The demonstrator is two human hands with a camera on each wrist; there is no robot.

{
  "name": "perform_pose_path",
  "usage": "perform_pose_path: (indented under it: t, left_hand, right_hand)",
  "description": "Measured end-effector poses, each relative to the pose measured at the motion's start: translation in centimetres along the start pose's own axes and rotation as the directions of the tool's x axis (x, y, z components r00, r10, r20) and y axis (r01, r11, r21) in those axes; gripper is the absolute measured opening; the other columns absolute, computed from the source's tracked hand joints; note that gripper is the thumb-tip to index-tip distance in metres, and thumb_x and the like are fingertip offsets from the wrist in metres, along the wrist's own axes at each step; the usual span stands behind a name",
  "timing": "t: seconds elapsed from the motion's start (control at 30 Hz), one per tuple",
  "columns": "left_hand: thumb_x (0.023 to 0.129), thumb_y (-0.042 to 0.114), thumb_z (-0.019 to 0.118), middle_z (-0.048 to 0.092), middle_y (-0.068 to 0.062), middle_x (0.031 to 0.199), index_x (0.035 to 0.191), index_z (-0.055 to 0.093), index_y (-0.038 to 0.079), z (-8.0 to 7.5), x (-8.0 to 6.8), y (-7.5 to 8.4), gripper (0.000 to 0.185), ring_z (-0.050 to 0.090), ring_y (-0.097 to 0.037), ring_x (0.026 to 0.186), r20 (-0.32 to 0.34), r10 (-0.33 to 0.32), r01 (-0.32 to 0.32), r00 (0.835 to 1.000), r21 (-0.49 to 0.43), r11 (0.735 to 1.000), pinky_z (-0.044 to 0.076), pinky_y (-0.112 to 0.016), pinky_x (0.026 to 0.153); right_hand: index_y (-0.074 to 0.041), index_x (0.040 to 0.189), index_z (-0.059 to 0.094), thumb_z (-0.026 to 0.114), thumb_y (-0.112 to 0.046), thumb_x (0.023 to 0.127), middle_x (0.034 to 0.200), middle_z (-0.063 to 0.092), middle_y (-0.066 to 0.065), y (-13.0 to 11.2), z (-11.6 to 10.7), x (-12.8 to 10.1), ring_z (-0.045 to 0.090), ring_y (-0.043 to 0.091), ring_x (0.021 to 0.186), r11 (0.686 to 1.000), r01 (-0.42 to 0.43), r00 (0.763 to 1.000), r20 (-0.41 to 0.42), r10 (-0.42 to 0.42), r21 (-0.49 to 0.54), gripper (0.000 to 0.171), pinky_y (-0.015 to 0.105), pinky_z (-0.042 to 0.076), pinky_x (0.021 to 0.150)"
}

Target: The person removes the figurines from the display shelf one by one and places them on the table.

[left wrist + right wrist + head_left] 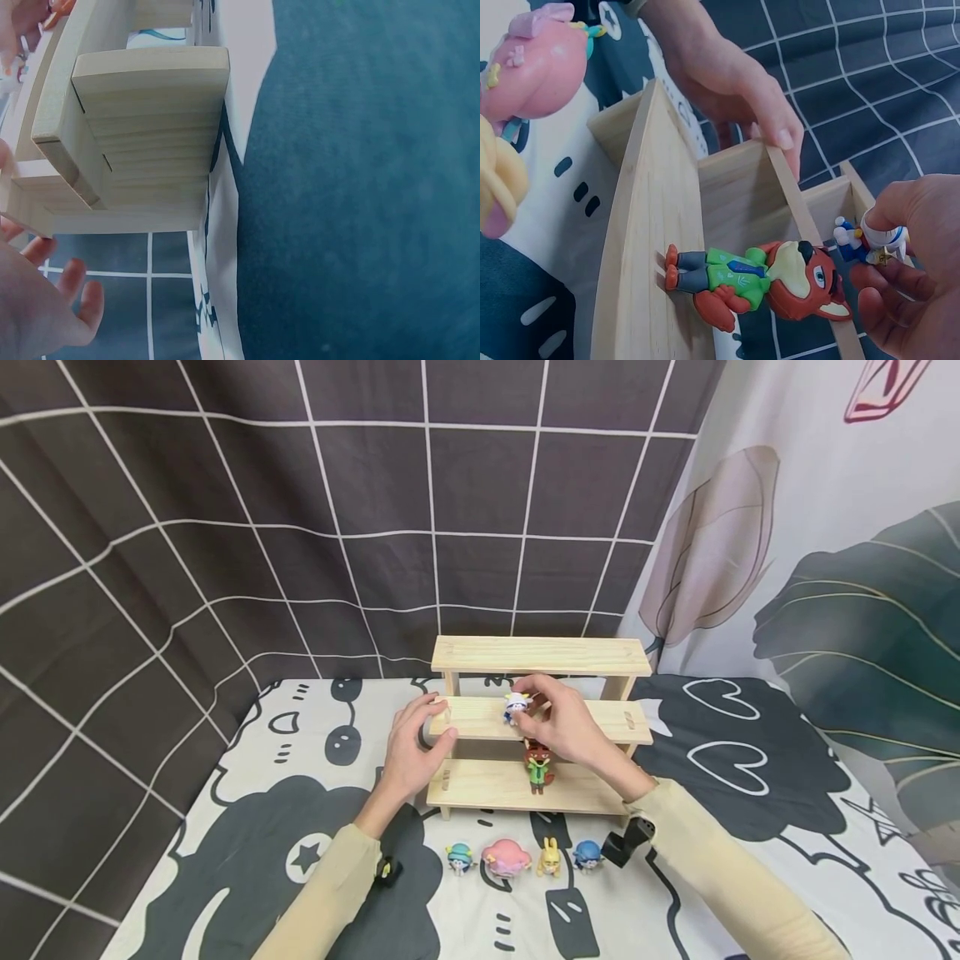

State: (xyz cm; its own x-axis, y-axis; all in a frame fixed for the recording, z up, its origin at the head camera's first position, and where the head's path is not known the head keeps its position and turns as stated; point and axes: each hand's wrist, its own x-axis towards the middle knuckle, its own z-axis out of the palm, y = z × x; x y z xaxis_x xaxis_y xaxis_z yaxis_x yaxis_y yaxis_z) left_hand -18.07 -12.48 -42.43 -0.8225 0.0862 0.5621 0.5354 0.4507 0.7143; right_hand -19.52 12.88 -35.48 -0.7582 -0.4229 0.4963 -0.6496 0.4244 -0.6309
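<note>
Two hands work at the wooden shelf: from the head camera, the right hand pinches a small white figurine at the middle tier, while the left hand grips that tier's left end. Left wrist view: fingers seemingly relaxed beside the wood. Right wrist view: a fox figurine stands on the lowest tier.

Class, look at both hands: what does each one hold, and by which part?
The right hand pinches a small white-and-blue figurine by its upper body. The left hand grips the left end of the pale wooden stepped shelf's middle step.
</note>
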Motion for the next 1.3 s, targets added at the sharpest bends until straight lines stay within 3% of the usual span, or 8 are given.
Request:
perform_pose_path:
  t: [0.37, 1.0, 1.3]
  left_hand:
    - [0.088, 0.017, 0.069, 0.054, -0.017, 0.141, 0.124, 0.067, 0.001, 0.1, 0.0, -0.1, 0.039, 0.046, -0.037, 0.128, -0.009, 0.007, -0.007, 1.0, 0.0, 1.0, 0.035, -0.055, 0.104]
    - [0.088, 0.018, 0.07, 0.052, -0.017, 0.142, 0.124, 0.067, 0.002, 0.1, 0.1, -0.1, 0.04, 0.046, -0.037, 0.128, -0.01, 0.001, 0.0, 1.0, 0.008, 1.0, 0.035, -0.057, 0.104]
    - [0.087, 0.018, 0.07, 0.053, -0.018, 0.142, 0.124, 0.067, 0.001, 0.0, 0.0, 0.0, 0.04, 0.046, -0.037, 0.127, -0.009, -0.002, 0.002, 1.0, 0.006, 1.0, 0.035, -0.056, 0.104]
  right_hand:
    - [0.0, 0.11, 0.065, 0.076, 0.002, 0.083, 0.1, 0.069, 0.007, -0.9, -0.7, -1.1, 0.065, 0.019, 0.08, 0.999, 0.04, 0.999, -0.025, -0.04, -0.001, 0.029, 0.033, 0.051, 0.059]
    - [-0.004, 0.109, 0.065, 0.077, 0.009, 0.078, 0.097, 0.067, 0.003, -2.5, -2.6, -4.9, 0.064, 0.019, 0.079, 0.999, 0.054, 0.997, -0.052, -0.054, -0.006, 0.035, 0.027, 0.051, 0.056]
    - [-0.004, 0.109, 0.064, 0.079, 0.007, 0.076, 0.095, 0.066, 0.001, -2.6, -3.0, -6.6, 0.061, 0.01, 0.072, 0.999, 0.027, 0.998, -0.056, -0.029, -0.031, 0.038, 0.028, 0.052, 0.057]
